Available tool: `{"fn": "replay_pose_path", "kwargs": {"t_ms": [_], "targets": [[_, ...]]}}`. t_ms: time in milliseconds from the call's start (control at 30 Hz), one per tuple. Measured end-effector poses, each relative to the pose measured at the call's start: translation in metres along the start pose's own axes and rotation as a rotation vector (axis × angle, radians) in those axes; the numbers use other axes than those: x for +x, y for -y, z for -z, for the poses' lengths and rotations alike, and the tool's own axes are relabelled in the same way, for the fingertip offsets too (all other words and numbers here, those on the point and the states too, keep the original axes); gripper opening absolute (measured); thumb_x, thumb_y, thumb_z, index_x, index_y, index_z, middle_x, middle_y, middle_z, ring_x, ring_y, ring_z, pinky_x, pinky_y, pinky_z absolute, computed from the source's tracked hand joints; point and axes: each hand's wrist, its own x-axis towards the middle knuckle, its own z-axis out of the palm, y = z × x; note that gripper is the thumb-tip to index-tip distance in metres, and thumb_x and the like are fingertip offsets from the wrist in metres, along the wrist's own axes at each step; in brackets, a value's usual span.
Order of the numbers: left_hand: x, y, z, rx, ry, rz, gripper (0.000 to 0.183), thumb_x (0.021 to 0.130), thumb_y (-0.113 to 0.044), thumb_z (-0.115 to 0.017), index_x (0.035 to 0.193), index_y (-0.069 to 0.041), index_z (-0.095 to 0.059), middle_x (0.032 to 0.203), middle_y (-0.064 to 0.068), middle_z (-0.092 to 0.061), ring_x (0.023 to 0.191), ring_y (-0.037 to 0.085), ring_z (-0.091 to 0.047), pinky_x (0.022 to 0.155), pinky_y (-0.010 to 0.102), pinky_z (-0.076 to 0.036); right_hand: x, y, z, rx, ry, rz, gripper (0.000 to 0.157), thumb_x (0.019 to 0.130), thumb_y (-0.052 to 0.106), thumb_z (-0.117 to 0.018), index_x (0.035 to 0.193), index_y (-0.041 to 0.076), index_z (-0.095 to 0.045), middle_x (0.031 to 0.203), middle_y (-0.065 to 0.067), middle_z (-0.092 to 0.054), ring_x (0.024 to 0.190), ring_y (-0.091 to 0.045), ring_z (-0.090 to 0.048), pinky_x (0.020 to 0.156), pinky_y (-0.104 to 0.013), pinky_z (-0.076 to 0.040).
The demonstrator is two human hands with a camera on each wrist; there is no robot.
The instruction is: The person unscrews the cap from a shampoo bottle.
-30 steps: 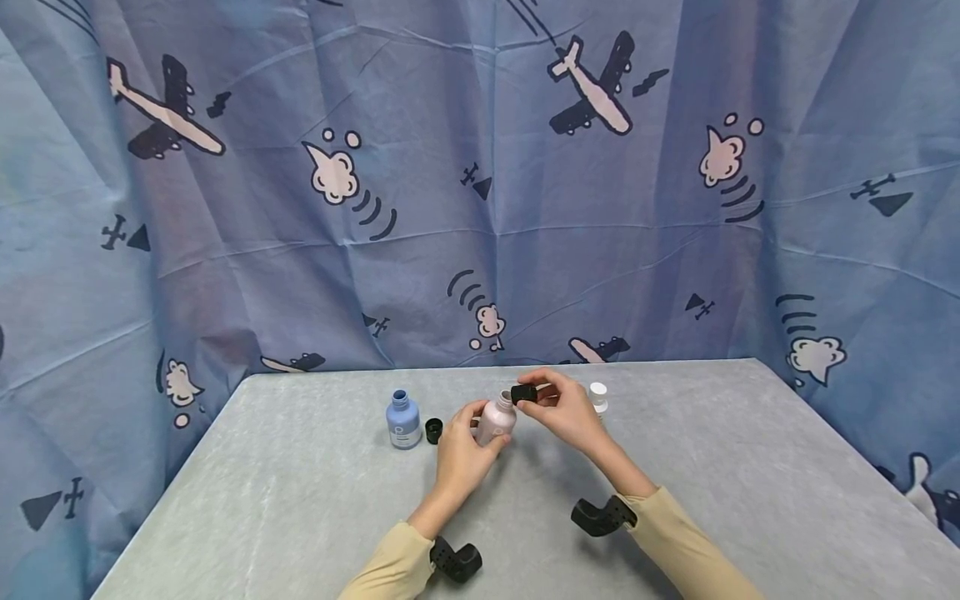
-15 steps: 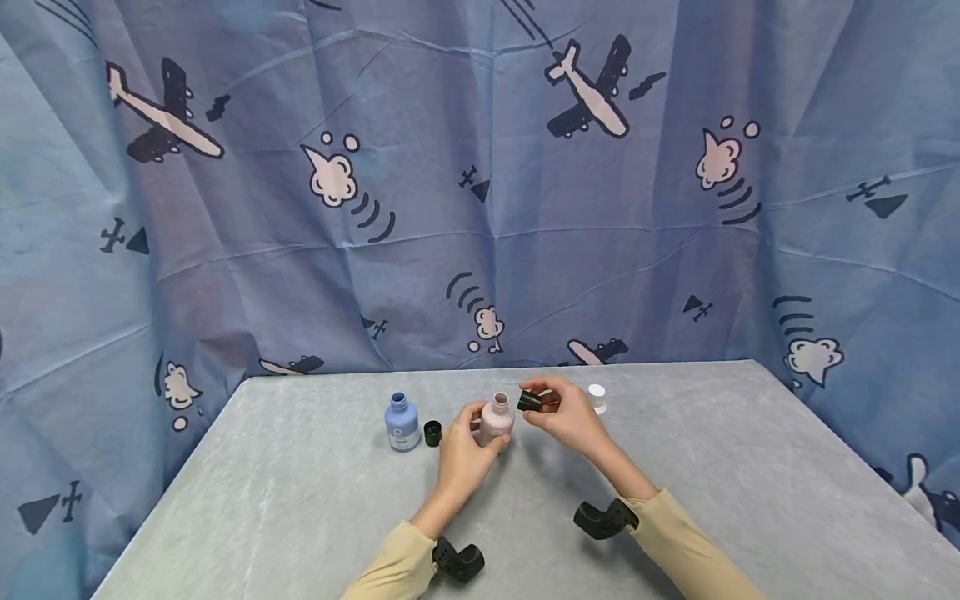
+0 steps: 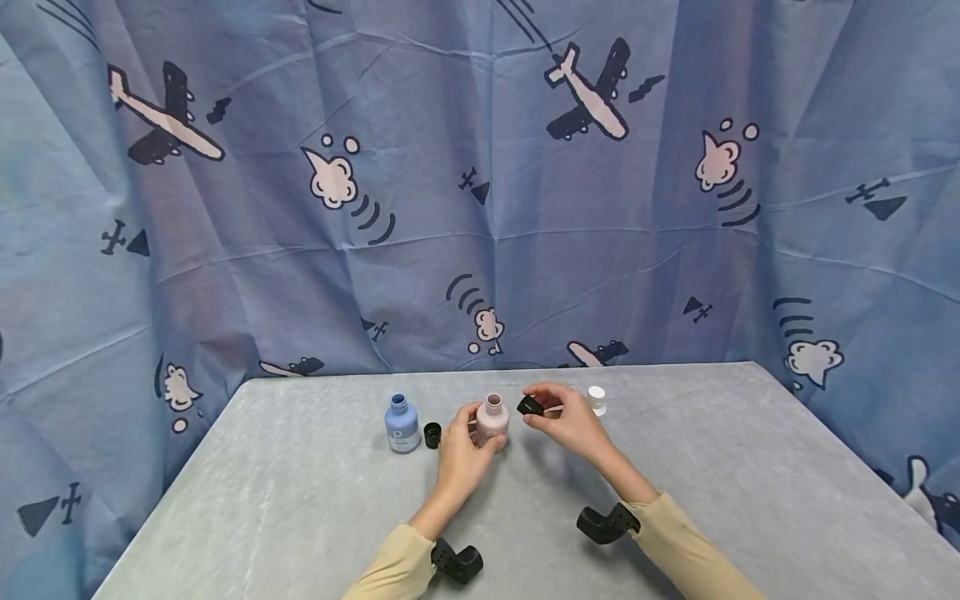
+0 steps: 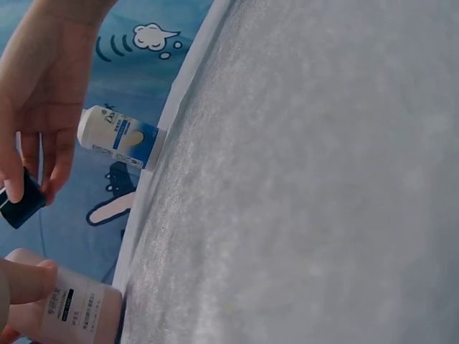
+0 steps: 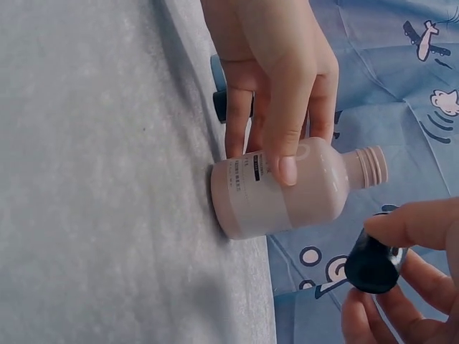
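Note:
My left hand grips a pale pink bottle around its body, fingers behind and thumb in front. The bottle stands upright on the table with its mouth uncovered; its threaded neck shows in the right wrist view. Just right of that neck, my right hand pinches a black screw cap between thumb and fingers, apart from the bottle. Beyond the left hand stands an uncapped blue bottle. Another black cap lies beside it, hollow side up.
A small white bottle with a white cap stands behind the right hand; its blue-and-white label shows in the left wrist view. All of it is on a grey table, with a blue patterned curtain behind.
The pink bottle has gone from tilted to upright and shifted slightly left in my left hand. The black cap in my right hand has drawn away from its mouth and turned.

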Motion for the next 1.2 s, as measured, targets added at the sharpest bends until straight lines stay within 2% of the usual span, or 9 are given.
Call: {"fn": "replay_pose_path", "kwargs": {"t_ms": [433,567,733,1000,1200], "targets": [[0.001,0.003,-0.001,-0.068,0.064,0.039,0.054,0.08,-0.006,-0.075,0.129,0.002,-0.052,0.118,0.022,-0.064,0.106,0.032,-0.064,0.088,0.041,-0.054,-0.002,-0.004,-0.002,0.007,0.015,0.005,0.035,0.077,0.005,-0.076,0.11,0.005,-0.064,0.102,-0.012,-0.068,0.092,-0.023,-0.063,0.078,-0.033,-0.055],[0.002,0.003,-0.002,-0.079,0.053,0.056,0.054,0.08,-0.005,-0.075,0.128,0.002,-0.052,0.118,0.022,-0.064,0.106,0.033,-0.064,0.088,0.04,-0.054,-0.001,-0.007,-0.004,0.013,0.026,0.011,0.036,0.075,0.002,-0.076,0.109,0.003,-0.064,0.1,-0.014,-0.067,0.091,-0.025,-0.064,0.079,-0.037,-0.056],[0.002,0.002,-0.002,-0.047,0.026,0.039,0.054,0.079,-0.007,-0.076,0.127,0.001,-0.053,0.116,0.021,-0.065,0.103,0.033,-0.066,0.085,0.04,-0.055,0.0,-0.009,-0.006,0.014,0.066,0.022,0.036,0.075,0.0,-0.074,0.109,0.001,-0.065,0.098,-0.014,-0.068,0.09,-0.025,-0.064,0.081,-0.039,-0.056],[0.0,-0.002,0.001,-0.013,0.007,0.041,0.054,0.077,-0.007,-0.077,0.125,-0.001,-0.054,0.114,0.021,-0.065,0.096,0.033,-0.067,0.08,0.042,-0.056,0.001,-0.015,-0.01,-0.037,0.098,0.02,0.032,0.074,0.0,-0.074,0.104,0.003,-0.066,0.098,-0.013,-0.069,0.089,-0.025,-0.067,0.075,-0.034,-0.056],[-0.001,-0.002,0.004,0.001,-0.017,0.049,0.052,0.077,-0.007,-0.076,0.124,-0.001,-0.055,0.113,0.02,-0.065,0.093,0.032,-0.066,0.077,0.04,-0.056,0.001,-0.023,-0.014,-0.069,0.128,0.029,0.033,0.072,-0.001,-0.075,0.103,0.003,-0.065,0.1,-0.015,-0.069,0.088,-0.027,-0.067,0.076,-0.035,-0.056]]}}
